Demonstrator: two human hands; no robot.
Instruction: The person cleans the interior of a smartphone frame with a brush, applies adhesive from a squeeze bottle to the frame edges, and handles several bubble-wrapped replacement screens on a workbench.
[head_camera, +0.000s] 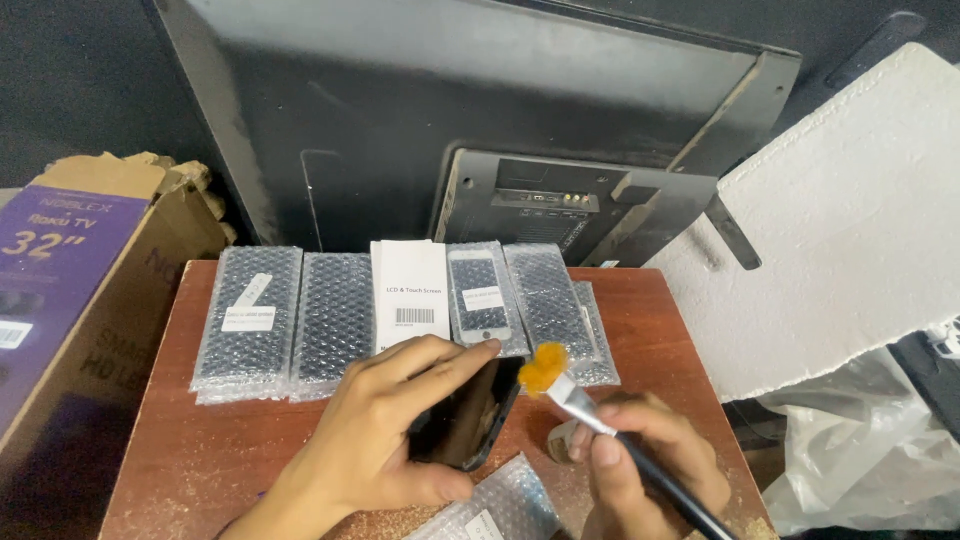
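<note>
The left hand (385, 440) is curled around a glossy black flat phone-shaped panel (468, 420), thumb underneath and fingers stretched across its upper edge, tilting it up off a reddish-brown wooden tabletop (200, 450). The right hand (645, 460) is closed around the black handle of a small brush with a metal ferrule and orange bristles (545, 368); the bristle tuft sits just beside the panel's upper right corner, and whether it touches cannot be told.

Directly behind the panel, a row of clear bubble-wrap packets (300, 320) lies side by side across the table; one shows a white phone screen part (478, 298), and a white labelled flat box (410, 295) lies among them. Another bubble-wrap packet (495, 510) lies at the near edge between the two wrists. Behind the row leans the black back of a flat television set (480, 120). To the left stands a brown and purple cardboard carton (80, 290), touching the table edge. To the right a white foam slab (850, 220) leans over a crumpled clear plastic bag (870, 450).
</note>
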